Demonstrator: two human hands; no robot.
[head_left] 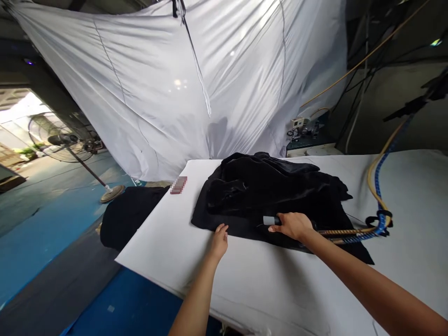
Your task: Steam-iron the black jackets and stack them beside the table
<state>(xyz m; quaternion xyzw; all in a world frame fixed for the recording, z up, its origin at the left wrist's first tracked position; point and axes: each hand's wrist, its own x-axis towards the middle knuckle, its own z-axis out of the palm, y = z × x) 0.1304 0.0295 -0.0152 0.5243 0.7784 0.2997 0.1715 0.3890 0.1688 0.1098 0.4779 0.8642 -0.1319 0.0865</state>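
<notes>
Black velvety fabric (276, 186) lies in a heap of layers on a white-covered table (168, 247). My right hand (293, 226) is wrapped round a dark tool with a grey end (269, 220), held over the front part of the fabric. A yellow and a blue hose run from the tool off to the right. My left hand (220, 240) rests at the front left edge of the fabric, its fingers bent and touching the cloth; whether it pinches the edge is unclear.
A blurred reddish object (178, 185) lies at the table's far left. Hanging hoses (377, 179) rise at the right. White sheeting (157, 93) hangs behind. Left of the table are a dark bundle (129, 217) and a standing fan (63, 139).
</notes>
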